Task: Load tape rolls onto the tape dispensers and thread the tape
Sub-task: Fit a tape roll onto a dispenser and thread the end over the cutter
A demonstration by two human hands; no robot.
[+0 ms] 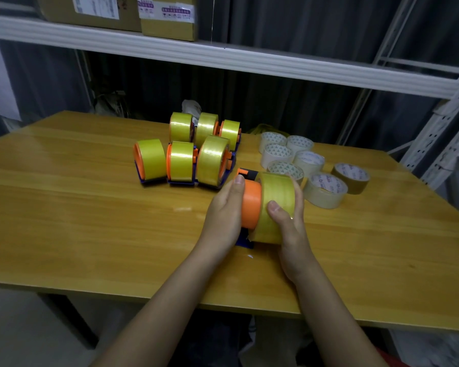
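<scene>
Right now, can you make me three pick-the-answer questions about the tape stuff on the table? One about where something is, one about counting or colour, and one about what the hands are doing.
1. Where do the loose whitish tape rolls lie?
A. right of the loaded dispensers
B. on the shelf
C. under the table

2. How many loaded dispensers stand in the group behind the hands?
A. two
B. six
C. ten

3. What is the right hand doing?
A. lying flat on the table
B. gripping the yellow tape roll on the orange hub
C. holding a box

Answers:
1 A: the whitish rolls sit on the table, right of the group.
2 B: three stand in front, three behind.
3 B: its fingers curl round the yellow tape roll, partly over the orange hub, while the left hand holds the dispenser's other side.
</scene>
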